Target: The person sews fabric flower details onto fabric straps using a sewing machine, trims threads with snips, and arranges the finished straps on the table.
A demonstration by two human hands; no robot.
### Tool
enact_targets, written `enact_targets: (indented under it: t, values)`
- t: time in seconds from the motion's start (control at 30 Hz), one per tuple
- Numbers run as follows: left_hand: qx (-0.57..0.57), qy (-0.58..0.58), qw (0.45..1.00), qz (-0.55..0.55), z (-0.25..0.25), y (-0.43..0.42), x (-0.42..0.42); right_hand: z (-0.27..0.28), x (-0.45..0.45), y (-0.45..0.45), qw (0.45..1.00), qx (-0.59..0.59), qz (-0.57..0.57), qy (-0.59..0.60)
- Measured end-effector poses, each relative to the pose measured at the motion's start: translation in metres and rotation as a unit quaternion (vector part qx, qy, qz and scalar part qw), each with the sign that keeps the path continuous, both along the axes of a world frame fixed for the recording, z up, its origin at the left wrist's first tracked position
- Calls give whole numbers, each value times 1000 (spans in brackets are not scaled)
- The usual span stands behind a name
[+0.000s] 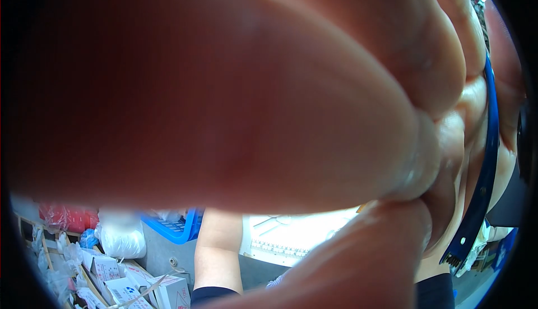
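Note:
My left hand (269, 113) looms right before the camera, blurred, and covers most of the view. Its fingers are bent and pressed together at their tips; whatever they pinch, if anything, is hidden. At the right edge, partly covered, is what appears to be my right hand (504, 135). A narrow blue strap (491, 135) with small holes and a toothed lower end runs down across it. Whether the right fingers grip the strap cannot be made out. Below the near hand shows a bare forearm (218, 247) with a dark sleeve.
Behind the hands lies a white surface with ruler markings (280, 250). A blue plastic basket (176, 227) stands to its left. Cardboard boxes (126, 284), a white wrapped roll (122, 236) and red plastic-wrapped goods (70, 217) crowd the lower left.

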State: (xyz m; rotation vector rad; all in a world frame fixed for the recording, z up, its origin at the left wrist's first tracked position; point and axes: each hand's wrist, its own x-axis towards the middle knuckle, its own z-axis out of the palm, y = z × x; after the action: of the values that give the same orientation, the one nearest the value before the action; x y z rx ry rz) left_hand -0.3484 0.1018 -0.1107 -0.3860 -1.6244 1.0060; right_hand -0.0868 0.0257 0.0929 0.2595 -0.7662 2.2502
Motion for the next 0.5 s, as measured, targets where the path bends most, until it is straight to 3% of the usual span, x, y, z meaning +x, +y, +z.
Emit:
enact_targets:
  t: [0.5]
  values:
    - [-47,88,994,37,-9,-19,21,5,3,0,1000,-2,19,9]
